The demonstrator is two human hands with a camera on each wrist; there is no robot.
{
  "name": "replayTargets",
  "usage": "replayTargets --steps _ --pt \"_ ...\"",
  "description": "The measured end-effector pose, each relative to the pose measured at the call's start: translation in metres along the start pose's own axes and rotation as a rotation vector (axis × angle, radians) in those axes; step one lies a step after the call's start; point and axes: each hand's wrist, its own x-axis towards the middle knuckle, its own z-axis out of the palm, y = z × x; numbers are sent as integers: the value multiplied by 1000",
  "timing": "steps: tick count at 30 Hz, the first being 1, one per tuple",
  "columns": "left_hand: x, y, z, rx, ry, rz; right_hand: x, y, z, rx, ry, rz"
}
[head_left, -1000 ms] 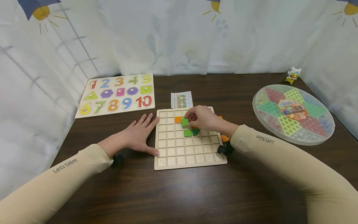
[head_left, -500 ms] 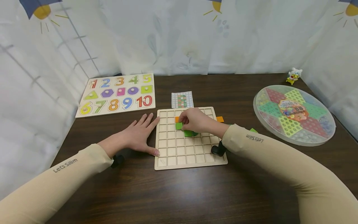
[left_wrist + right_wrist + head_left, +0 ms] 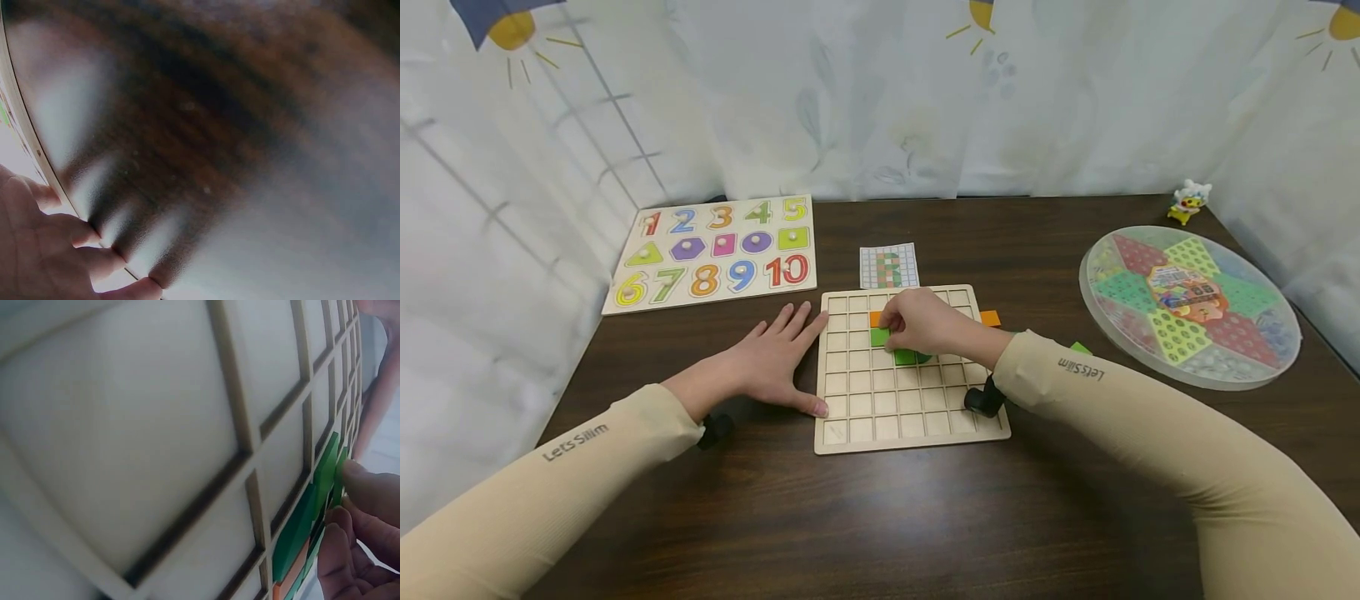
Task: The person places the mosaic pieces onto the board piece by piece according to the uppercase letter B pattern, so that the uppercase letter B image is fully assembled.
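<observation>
A wooden grid board lies in front of me. My right hand reaches over its upper half and pinches a green square tile, which sits in a cell just below an orange tile. In the right wrist view the thumb is right at that tile's edge. Another green square and a dark green curved tile lie beside it; my palm hides the cells beneath. My left hand is spread flat on the table, thumb and fingertips at the board's left edge.
Behind the board lies a small printed pattern card. A number puzzle is at the left, a round Chinese checkers set at the right. Loose orange and green tiles lie right of the board. A toy figure stands at back right.
My right hand has moved slightly left and brought the green square tile down into the cell below the orange one. Over the last half second it barely moves. My left hand stays put.
</observation>
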Motion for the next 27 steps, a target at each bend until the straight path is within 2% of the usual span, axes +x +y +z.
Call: replayTargets --steps 7,14,19,23,27 --pt "0 0 0 -1 1 1 1 -2 2 -23 -3 10" --pt "0 -1 1 -4 4 -1 0 -4 2 -43 7 -17" --pt "-1 0 1 -8 4 0 -5 -2 -3 -19 16 -30" --pt "-1 0 1 -9 5 6 -14 7 -16 14 52 -5" --pt "-1 0 0 -5 7 11 -26 28 -32 22 104 49"
